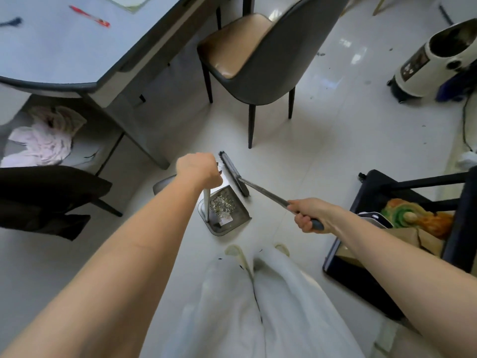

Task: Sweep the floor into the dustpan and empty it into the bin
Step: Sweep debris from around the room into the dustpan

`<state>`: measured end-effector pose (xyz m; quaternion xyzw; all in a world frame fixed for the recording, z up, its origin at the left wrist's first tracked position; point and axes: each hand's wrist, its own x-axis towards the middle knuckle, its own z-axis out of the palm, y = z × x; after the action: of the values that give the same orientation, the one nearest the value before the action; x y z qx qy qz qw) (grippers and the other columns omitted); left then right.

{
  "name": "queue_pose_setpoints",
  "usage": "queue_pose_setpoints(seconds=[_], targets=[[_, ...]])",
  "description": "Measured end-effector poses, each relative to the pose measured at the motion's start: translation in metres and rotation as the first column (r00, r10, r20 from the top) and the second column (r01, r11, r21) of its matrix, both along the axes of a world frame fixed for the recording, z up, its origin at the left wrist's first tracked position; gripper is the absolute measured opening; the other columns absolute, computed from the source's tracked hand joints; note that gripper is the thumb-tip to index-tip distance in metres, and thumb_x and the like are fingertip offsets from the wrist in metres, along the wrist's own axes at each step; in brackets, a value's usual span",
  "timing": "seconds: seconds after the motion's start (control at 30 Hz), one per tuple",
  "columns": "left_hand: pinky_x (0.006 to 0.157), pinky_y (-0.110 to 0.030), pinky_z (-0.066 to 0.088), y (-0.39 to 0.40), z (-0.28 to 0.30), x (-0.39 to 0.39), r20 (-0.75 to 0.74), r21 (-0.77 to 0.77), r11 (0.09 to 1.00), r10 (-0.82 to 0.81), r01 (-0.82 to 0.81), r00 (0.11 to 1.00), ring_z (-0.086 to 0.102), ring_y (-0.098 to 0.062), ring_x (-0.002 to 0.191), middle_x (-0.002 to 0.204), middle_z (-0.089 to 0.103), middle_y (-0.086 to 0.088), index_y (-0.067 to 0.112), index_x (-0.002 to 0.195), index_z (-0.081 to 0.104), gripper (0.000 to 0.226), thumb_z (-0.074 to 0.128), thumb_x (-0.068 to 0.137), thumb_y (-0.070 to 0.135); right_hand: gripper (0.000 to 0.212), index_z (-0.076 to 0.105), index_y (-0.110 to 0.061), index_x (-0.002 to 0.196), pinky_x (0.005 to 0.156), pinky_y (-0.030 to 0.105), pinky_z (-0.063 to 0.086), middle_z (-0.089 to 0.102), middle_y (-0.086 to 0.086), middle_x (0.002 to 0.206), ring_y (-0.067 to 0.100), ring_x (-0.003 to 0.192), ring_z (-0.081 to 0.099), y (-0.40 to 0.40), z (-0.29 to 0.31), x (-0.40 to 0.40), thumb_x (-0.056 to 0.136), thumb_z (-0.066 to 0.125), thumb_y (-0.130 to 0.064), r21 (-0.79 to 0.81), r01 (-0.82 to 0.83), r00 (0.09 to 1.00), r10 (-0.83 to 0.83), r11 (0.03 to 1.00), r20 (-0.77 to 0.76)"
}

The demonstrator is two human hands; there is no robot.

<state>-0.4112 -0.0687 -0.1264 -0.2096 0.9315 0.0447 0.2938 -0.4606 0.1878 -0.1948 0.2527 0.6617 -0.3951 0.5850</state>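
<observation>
A grey dustpan [236,218] sits on the pale tiled floor just ahead of my feet, with a heap of crumbs and scraps inside. My left hand [198,170] grips the top of its white upright handle [206,204]. My right hand [311,214] holds the dark grip of a broom whose metal pole [265,192] slants up-left. The black broom head [233,173] lies at the dustpan's far open edge. No bin is plainly recognisable in view.
A grey table [77,50] with a red pen [89,16] stands at the upper left. A grey chair with a tan seat [255,55] is straight ahead, a dark chair [49,192] at left. A black rack [418,223] holding items stands right; a white appliance [433,60] far right, dark specks around.
</observation>
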Motion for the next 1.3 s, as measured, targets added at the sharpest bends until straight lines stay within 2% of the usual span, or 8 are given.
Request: queue_pose_setpoints(seconds=[0.17,0.27,0.4,0.6,0.8,1.0,1.13,1.3], targets=[[0.073,-0.028,0.043,-0.006,0.003,0.041,-0.013,0.008,0.995,0.1,-0.1,0.995,0.06,-0.028,0.094,0.107,0.067,-0.001,0.021,0.103,0.066,0.022,0.054,0.087,0.03,0.019,0.051,-0.02,0.114,0.031,0.011,0.022,0.03,-0.001,0.055,0.006,0.031,0.024,-0.017,0.003,0.005,0.101,0.038,-0.013,0.064,-0.146,0.981,0.153,0.987,-0.118],[0.073,-0.028,0.041,-0.004,0.005,0.066,-0.02,-0.012,0.99,0.143,-0.144,0.989,0.061,-0.029,0.098,0.108,0.067,-0.003,0.02,0.102,0.066,0.021,0.054,0.088,0.031,0.009,0.047,-0.018,0.095,0.032,0.011,0.024,0.032,0.001,0.054,0.008,0.029,0.025,-0.018,-0.006,0.012,0.1,0.041,-0.012,0.096,-0.173,0.974,0.185,0.98,-0.134],[0.074,-0.028,0.04,0.005,0.005,0.098,-0.034,-0.06,0.976,0.206,-0.208,0.978,0.061,-0.03,0.102,0.11,0.066,-0.004,0.02,0.104,0.066,0.024,0.055,0.09,0.036,0.021,0.038,-0.015,0.079,0.035,0.01,0.024,0.033,0.003,0.055,0.011,0.031,0.026,-0.012,-0.019,0.028,0.099,0.042,-0.009,0.147,-0.244,0.949,0.268,0.958,-0.168],[0.075,-0.029,0.04,0.024,0.006,0.146,-0.031,-0.067,0.96,0.27,-0.272,0.962,0.06,-0.031,0.104,0.109,0.066,-0.003,0.021,0.103,0.066,0.024,0.053,0.091,0.037,0.007,0.047,-0.008,0.093,0.036,0.01,0.024,0.039,0.007,0.056,0.014,0.044,0.029,0.011,-0.023,0.063,0.099,0.043,-0.009,0.258,-0.433,0.854,0.485,0.864,-0.189],[0.071,-0.029,0.04,0.012,-0.006,0.179,0.02,-0.026,0.95,0.312,-0.311,0.95,0.054,-0.029,0.086,0.094,0.062,-0.002,0.019,0.08,0.055,0.021,0.054,0.091,0.037,0.017,0.055,-0.011,0.108,0.043,0.021,0.022,0.04,0.007,0.057,0.015,0.044,0.031,0.016,-0.042,0.076,0.1,0.041,-0.008,0.285,-0.5,0.8,0.562,0.818,-0.208],[0.07,-0.029,0.041,-0.007,-0.018,0.194,0.001,0.022,0.94,0.341,-0.341,0.94,0.055,-0.029,0.086,0.086,0.058,-0.001,0.017,0.073,0.052,0.023,0.055,0.09,0.032,0.016,0.048,-0.005,0.101,0.035,0.013,0.026,0.037,0.005,0.058,0.013,0.044,0.029,-0.011,-0.072,0.146,0.099,0.032,-0.003,0.202,-0.35,0.929,0.367,0.915,-0.051],[0.073,-0.029,0.044,0.0,-0.022,0.201,-0.011,0.062,0.962,0.267,-0.266,0.964,0.055,-0.029,0.085,0.096,0.064,-0.004,0.015,0.09,0.062,0.016,0.054,0.089,0.028,0.007,0.044,-0.014,0.1,0.032,0.011,0.023,0.033,0.0,0.047,0.008,0.031,0.026,-0.027,-0.042,0.162,0.099,0.038,-0.01,0.069,-0.279,0.96,0.276,0.958,0.05],[0.075,-0.03,0.058,0.0,-0.01,0.199,-0.013,0.24,0.937,0.266,-0.256,0.964,0.07,-0.021,0.065,0.058,0.066,0.0,0.013,0.072,0.055,0.019,0.049,0.089,0.019,0.005,0.049,-0.015,0.1,0.03,0.012,0.023,0.033,-0.003,0.047,0.006,0.031,0.025,-0.027,-0.002,0.169,0.099,0.045,-0.017,0.041,-0.169,0.985,0.167,0.985,0.038]])
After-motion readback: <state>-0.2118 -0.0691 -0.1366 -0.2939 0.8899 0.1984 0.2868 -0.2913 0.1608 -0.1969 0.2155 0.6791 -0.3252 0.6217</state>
